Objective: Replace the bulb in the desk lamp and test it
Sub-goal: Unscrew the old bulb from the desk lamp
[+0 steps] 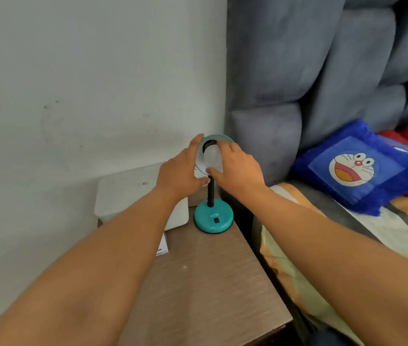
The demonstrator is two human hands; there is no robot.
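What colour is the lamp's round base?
Teal lamp base, with a small black switch, clearest in the head view.

One head-worn wide-angle view looks forward and down, close over the brown wood-grain counter (213, 283) toward its far corner.

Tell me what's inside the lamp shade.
A white bulb sits in the lamp shade, gripped by the right hand. The dark socket shows behind it; the bulb's base is hidden.
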